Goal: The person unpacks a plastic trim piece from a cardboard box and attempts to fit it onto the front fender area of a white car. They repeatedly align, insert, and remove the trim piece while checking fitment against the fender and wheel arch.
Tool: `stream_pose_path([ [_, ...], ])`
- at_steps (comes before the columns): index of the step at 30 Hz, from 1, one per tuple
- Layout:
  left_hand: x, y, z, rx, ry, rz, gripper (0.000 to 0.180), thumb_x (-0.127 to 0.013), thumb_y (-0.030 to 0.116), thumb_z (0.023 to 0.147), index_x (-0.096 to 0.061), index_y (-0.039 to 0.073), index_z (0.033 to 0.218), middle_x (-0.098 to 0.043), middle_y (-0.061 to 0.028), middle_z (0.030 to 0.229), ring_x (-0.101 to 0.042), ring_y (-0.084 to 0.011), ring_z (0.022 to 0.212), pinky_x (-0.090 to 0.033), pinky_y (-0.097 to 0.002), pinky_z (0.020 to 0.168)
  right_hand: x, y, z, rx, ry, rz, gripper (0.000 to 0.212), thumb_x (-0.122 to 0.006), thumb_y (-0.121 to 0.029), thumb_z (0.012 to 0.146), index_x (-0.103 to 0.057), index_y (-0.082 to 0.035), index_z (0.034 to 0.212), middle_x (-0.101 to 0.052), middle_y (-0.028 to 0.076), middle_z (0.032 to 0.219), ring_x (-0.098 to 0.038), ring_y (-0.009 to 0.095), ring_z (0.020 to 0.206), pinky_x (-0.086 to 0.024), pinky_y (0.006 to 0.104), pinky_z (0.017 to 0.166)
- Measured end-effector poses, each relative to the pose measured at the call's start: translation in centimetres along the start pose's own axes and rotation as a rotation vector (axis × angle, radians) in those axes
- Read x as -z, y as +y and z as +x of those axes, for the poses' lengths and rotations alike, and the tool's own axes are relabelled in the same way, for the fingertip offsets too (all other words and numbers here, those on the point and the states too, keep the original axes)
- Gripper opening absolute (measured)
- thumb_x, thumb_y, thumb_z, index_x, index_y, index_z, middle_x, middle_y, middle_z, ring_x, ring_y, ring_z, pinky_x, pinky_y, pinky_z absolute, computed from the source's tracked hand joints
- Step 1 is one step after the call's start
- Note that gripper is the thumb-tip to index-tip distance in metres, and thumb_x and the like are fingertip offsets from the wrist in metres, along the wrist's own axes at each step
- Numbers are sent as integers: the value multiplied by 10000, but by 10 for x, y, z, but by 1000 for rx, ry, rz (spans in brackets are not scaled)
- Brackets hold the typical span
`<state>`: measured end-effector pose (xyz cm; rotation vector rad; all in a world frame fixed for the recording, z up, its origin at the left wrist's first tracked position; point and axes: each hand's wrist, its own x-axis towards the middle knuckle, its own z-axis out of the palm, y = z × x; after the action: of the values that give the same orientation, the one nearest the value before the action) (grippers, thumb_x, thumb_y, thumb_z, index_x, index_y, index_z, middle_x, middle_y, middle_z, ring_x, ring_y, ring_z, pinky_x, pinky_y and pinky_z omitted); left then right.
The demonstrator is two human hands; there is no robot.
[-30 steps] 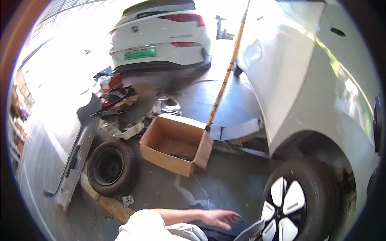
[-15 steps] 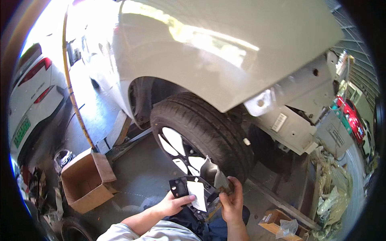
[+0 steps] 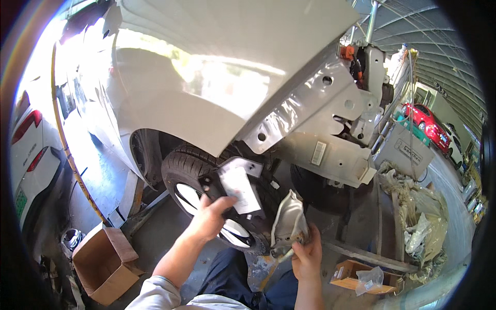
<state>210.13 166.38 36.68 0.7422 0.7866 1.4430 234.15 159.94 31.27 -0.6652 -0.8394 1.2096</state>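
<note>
My left hand grips a black bracket with a white paper label on its face, raised in front of the tyre. Lower and to the right, my right hand is closed on a grey sheet-metal bracket, its wide end pointing up. The two brackets are apart. Behind them is a light-coloured car fender. To its right, the car's bare metal front rail is exposed.
An open cardboard box stands at left, beside a yellow pole. At lower right lie a smaller carton and crumpled plastic sheeting. A white car is at far left, a red car at far right.
My left hand has lifted the black bracket up and away from the grey metal one, which were close together before. The view has turned right, showing more of the car's front.
</note>
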Motion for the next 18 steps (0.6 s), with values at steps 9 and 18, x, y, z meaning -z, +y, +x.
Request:
stream_pose_path([
  [9,-20,-4,7,-111,-583,-166,444,-567,-49,841,-459,-2,1269,-571,-104,1201,-538,-221,1138,-400,-360,993,136,105,0,-144,411,200,675,-611,-82,867,-234,-139,1425,-478,106,1215,-554,254,984,-493,450,708],
  [18,-44,-14,23,-4,-467,-220,326,-471,-97,859,-523,-15,1171,-610,-138,1113,-589,-247,1059,-472,-408,936,329,365,-83,-1317,1126,-58,140,-533,-216,865,-577,-90,821,-603,68,781,-595,213,668,-517,378,588],
])
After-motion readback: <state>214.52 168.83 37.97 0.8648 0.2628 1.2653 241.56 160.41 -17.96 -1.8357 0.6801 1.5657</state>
